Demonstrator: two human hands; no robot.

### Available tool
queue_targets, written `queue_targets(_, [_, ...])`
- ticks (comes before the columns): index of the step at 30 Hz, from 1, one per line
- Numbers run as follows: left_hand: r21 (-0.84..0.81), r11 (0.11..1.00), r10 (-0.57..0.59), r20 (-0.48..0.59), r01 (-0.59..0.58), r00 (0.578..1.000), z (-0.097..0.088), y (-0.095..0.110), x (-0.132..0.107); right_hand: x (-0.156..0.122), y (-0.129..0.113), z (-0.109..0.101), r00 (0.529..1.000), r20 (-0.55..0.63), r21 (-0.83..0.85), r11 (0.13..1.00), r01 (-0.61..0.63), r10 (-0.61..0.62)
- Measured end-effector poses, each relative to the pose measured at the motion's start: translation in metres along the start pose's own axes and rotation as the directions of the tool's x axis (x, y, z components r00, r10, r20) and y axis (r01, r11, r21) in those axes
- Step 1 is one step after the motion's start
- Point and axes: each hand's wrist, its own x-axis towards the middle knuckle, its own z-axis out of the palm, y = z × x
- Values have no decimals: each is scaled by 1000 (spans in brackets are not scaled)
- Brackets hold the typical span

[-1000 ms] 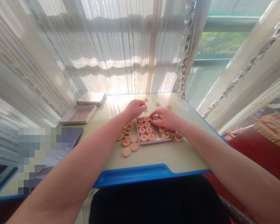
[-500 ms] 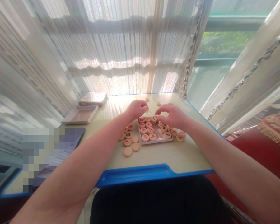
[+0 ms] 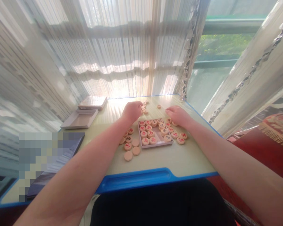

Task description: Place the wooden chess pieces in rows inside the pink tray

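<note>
The left hand curls its fingers in near the table's far edge, beside a small pile of flat, round wooden chess pieces. The right hand bends its fingers down by the tray's far right corner. You cannot tell if either hand holds a piece.

Pixelated patch hides whatever's on L of desk; can't tell if my L hand holds a pc; far xiangqi pcs too small to read; my R arm cut off by frame edge
</note>
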Motion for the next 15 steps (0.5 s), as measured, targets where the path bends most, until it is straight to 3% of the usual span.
queue_targets(4, [-35,995,-93,-48,91,994,-1,-9,4,4,5,1,998,-53,23,999,-23,24])
queue_targets(7, [-149,950,-274,28,275,961,-2,-11,6,7,12,3,990,-132,50,998,-33,40])
queue_targets(9, [-201,918,-336,63,341,940,-2,-11,7,9,17,4,991,-129,38,999,-20,24])
queue_targets(15, [-340,886,-338,-7,315,941,-2,-15,7,14,27,6,992,-3,-112,986,127,-128])
